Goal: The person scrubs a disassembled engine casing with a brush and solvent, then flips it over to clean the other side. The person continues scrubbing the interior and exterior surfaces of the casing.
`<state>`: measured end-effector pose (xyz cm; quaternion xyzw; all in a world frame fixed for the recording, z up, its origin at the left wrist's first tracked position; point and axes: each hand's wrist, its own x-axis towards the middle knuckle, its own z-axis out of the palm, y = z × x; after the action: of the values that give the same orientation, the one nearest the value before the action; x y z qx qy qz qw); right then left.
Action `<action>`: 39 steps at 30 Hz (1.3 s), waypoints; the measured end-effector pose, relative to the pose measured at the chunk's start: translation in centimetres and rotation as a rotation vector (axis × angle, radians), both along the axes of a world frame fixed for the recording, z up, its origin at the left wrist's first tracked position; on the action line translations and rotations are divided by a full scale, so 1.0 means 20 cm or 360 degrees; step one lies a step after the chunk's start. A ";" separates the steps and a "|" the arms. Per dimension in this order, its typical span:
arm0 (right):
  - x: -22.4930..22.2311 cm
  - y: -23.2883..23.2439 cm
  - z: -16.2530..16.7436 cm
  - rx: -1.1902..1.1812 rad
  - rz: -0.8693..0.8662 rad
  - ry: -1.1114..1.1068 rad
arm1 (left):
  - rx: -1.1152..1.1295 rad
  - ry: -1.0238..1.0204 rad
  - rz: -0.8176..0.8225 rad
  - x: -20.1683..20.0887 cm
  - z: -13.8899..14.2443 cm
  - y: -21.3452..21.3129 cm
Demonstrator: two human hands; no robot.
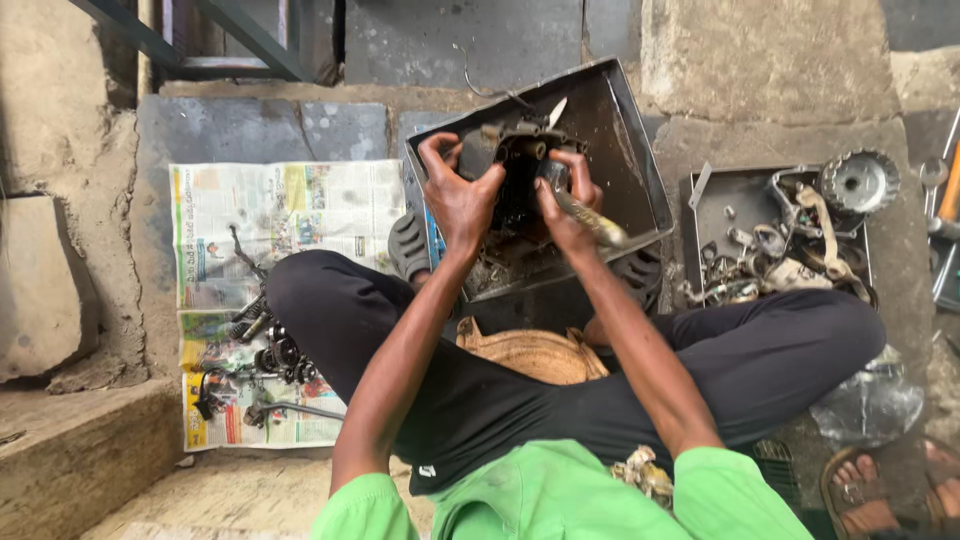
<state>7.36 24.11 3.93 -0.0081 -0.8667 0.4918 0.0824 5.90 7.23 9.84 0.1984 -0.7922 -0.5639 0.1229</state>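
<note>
Over the big metal tray (625, 150) tipped on the floor, best kept low so drips land inside, dirty black engine part (515, 185) gripped by left hand (460, 195), fingers wrapped tight, right hand (568, 205) closed round a small brush (592, 220).

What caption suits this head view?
Both hands, left hand and right hand, grip a black engine part over a metal tray.

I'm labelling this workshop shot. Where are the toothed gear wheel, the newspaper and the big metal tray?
gear wheel (858, 181), head view, on its hub.
newspaper (300, 205), head view, on a bare upper page.
big metal tray (640, 160), head view, on its bare right wall.
</note>
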 end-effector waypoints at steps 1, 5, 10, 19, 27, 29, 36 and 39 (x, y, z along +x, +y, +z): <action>0.02 -0.01 0.03 -0.0155 -0.0075 -0.0123 | -0.0026 0.0011 0.0009 0.00 0.00 0.00; 0.09 -0.01 0.14 -0.0105 0.0563 0.0355 | -0.0023 0.0136 0.0046 -0.02 -0.01 -0.01; 0.03 -0.01 0.13 -0.0128 0.0405 0.0101 | -0.0055 0.0037 0.0069 -0.02 -0.03 0.01; 0.10 -0.01 0.07 -0.0373 0.0253 0.0441 | -0.0111 0.0045 -0.0016 0.00 0.01 0.02; 0.11 0.10 -0.03 0.0156 0.0317 0.0112 | -0.0086 0.0107 -0.0252 -0.06 -0.01 -0.01; 0.10 0.11 0.00 0.0028 0.0412 -0.0133 | -0.0072 0.0156 -0.0345 -0.08 0.00 -0.01; 0.18 0.43 0.49 -0.0324 0.0502 -0.0061 | -0.0301 0.0173 -0.0700 -0.13 0.09 0.02; 0.22 0.55 0.71 -0.0342 0.0387 0.0213 | -0.0493 0.0225 -0.0851 -0.14 0.12 0.05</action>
<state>11.68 35.05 18.21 0.1209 -0.7964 0.5874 0.0785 3.06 8.28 12.24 -0.0777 -0.8822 -0.4612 0.0537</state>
